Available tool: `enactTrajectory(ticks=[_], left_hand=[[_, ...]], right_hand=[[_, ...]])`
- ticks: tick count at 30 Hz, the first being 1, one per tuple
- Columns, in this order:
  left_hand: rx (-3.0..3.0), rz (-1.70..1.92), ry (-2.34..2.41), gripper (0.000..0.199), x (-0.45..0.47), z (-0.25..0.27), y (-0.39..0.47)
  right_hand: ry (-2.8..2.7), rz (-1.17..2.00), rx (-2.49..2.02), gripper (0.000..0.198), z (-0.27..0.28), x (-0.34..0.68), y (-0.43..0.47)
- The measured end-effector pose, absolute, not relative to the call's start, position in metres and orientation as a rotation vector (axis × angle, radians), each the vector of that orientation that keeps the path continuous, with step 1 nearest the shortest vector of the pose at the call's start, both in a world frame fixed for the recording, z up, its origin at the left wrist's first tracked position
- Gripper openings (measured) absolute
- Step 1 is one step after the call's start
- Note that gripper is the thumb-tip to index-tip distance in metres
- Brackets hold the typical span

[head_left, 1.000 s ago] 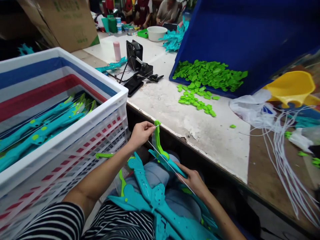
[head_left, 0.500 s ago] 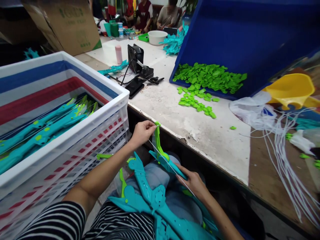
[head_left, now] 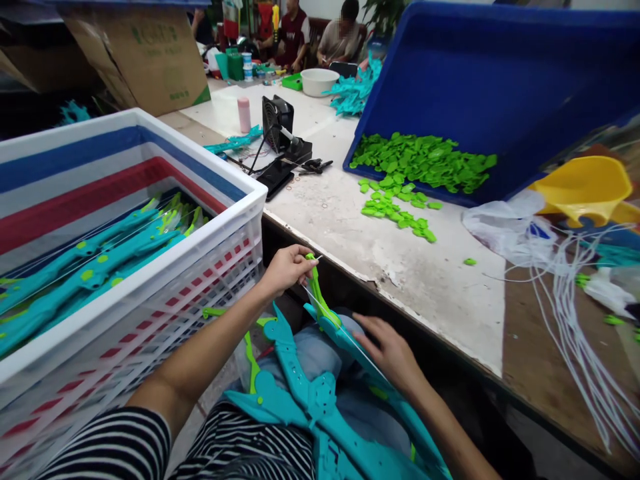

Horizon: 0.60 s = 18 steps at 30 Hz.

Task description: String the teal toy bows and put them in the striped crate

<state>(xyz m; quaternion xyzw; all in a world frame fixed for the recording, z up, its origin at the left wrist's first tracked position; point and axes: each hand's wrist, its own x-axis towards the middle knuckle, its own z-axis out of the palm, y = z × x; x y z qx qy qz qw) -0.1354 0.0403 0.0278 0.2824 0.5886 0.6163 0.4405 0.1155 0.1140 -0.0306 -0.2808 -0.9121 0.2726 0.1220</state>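
My left hand (head_left: 286, 272) pinches the tip of a bright green arm (head_left: 320, 298), where the end of a white cord (head_left: 364, 352) pokes out past my fingers. This arm is joined to a long teal plastic piece (head_left: 345, 339), which looks like part of a toy bow; the cord runs along it. Just above the teal piece is my right hand (head_left: 387, 348), fingers stretched and apart, holding nothing. Across my lap lies another teal toy bow body (head_left: 320, 400) with a green arm (head_left: 251, 363) at its left.
At left stands a white plastic basket (head_left: 200, 157) holding teal bow bodies. A tilted blue bin (head_left: 475, 80) spills small green pieces (head_left: 425, 160) on the table (head_left: 330, 220). White cords (head_left: 565, 320) hang at right. A small black fan (head_left: 277, 125) stands farther back; people sit beyond.
My right hand has let go of the teal piece and opened its fingers. My left hand still pinches the green tip. The whole view has shifted slightly.
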Motion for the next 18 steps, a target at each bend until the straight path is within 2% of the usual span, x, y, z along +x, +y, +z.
enactTrajectory(ticks=[3, 8, 12, 16, 18], left_hand=[[0.689, 1.559, 1.428, 0.021, -0.135, 0.023, 0.029], [0.660, 1.574, 1.387, 0.025, -0.140, 0.016, 0.017], [0.607, 1.547, 1.409, 0.026, -0.145, 0.010, 0.014], [0.642, 1.450, 1.482, 0.018, -0.150, 0.009, 0.012], [0.730, 1.348, 1.662, 0.018, -0.152, 0.011, 0.009]], right_hand=[[-2.515, 0.684, -0.681, 0.035, -0.002, 0.062, 0.126], [-2.523, 0.816, -0.390, 0.025, 0.026, -0.013, 0.137], [-2.561, 0.868, -0.238, 0.025, 0.034, -0.027, 0.135], [-2.604, 0.746, -0.142, 0.025, 0.035, -0.040, 0.130], [-2.596, 0.689, -0.161, 0.025, 0.032, -0.047, 0.130]])
